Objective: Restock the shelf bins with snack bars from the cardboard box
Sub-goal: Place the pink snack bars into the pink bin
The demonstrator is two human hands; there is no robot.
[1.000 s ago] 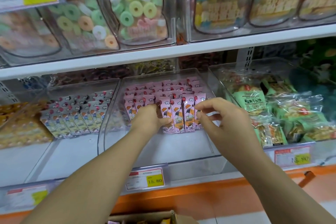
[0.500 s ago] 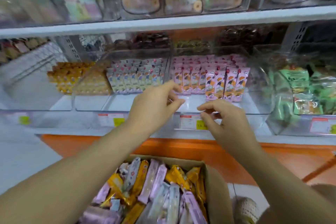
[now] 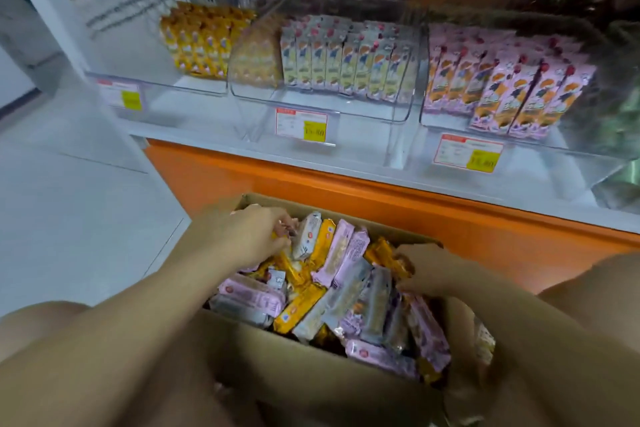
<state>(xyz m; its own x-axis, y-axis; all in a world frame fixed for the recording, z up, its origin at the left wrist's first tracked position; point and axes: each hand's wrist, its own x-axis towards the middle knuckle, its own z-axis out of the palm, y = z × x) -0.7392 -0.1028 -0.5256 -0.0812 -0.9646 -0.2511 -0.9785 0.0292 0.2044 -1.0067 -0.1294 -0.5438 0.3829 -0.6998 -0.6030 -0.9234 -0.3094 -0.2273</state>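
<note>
Bars [image 3: 341,253] lie heaped in the open box [image 3: 311,374] at 6 o'clock, most with long axes running 7 to 1 o'clock. The left hand [image 3: 249,236] is at the box's 11 o'clock corner and the right hand [image 3: 436,270] at 3 o'clock. Both have fingers curled among wrappers, but I cannot tell whether either grips one. In the bins [image 3: 381,111] at 12, bars stand upright.

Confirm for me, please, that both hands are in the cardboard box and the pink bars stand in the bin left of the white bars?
Not quite: the head view shows the left hand and right hand in the cardboard box, but the pink bars stand in the bin right of the white bars.
</note>
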